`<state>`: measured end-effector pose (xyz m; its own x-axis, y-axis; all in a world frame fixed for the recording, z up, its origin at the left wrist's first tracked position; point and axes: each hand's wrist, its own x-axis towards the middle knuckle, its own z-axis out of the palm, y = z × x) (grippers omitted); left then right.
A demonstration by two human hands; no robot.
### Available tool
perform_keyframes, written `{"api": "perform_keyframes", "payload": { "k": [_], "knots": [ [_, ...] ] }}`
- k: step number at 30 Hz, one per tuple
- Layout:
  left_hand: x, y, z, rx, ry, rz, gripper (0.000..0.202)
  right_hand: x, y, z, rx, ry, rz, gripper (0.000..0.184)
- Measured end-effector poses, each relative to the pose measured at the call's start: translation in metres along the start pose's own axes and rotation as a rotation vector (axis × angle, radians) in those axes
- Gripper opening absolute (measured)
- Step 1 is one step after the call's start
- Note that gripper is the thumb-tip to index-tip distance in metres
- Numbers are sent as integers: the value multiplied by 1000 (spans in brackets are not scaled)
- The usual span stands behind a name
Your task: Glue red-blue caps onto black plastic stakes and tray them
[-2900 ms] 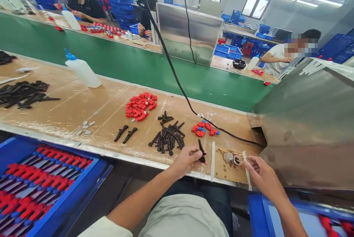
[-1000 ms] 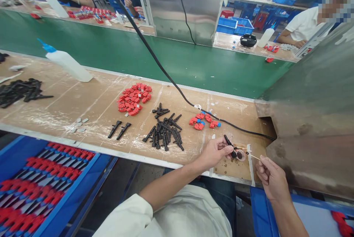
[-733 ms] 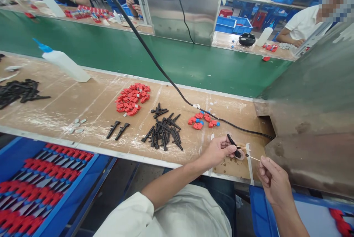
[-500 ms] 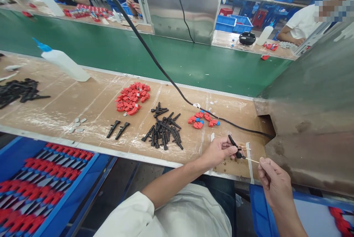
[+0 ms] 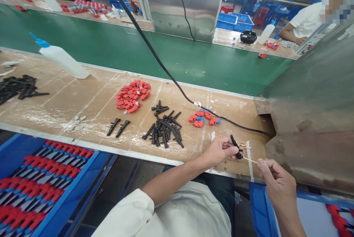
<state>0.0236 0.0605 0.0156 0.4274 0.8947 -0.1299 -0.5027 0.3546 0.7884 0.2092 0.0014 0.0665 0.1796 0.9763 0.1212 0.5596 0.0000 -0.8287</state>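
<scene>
Over the right end of the bench, my left hand is closed on a black plastic part with a long narrow stem. My right hand pinches a thin wooden stick, whose far end touches the lower end of the black part or lies right beside it. A few more sticks lie on the bench just behind my left hand. Beyond them sit several red pieces with blue ends. A heap of black parts lies left of my left forearm.
A pile of red pieces, two black parts and grey chips lie farther left, with a blue-capped bottle behind. A black cable hangs across the bench. A metal panel stands right. Blue crates flank me. Other people sit opposite.
My right hand has shifted slightly and turned, with the thumb now extended along the stick. My left hand keeps hold of the black part, almost in the same place.
</scene>
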Motion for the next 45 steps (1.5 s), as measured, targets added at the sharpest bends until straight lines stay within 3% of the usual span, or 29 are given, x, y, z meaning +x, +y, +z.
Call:
{"api": "perform_keyframes", "payload": {
  "k": [7,20,31,39,45],
  "knots": [
    [-5,3,2,37,-22,9,70,-9,-9,-5,-192,16,-195,46],
    [-11,8,-7,71,-103,-24,63,-15,-23,-8,-284,-66,-622,15],
    [-14,6,-20,144,-91,-115,63,-25,-29,-11,-487,-140,-935,19],
    [-21,11,-22,59,-101,-151,63,-26,-33,-13,-517,-217,-1054,31],
    [-30,12,-21,59,-86,-56,63,-31,-35,-14,-546,-232,-1119,27]
  ]
}}
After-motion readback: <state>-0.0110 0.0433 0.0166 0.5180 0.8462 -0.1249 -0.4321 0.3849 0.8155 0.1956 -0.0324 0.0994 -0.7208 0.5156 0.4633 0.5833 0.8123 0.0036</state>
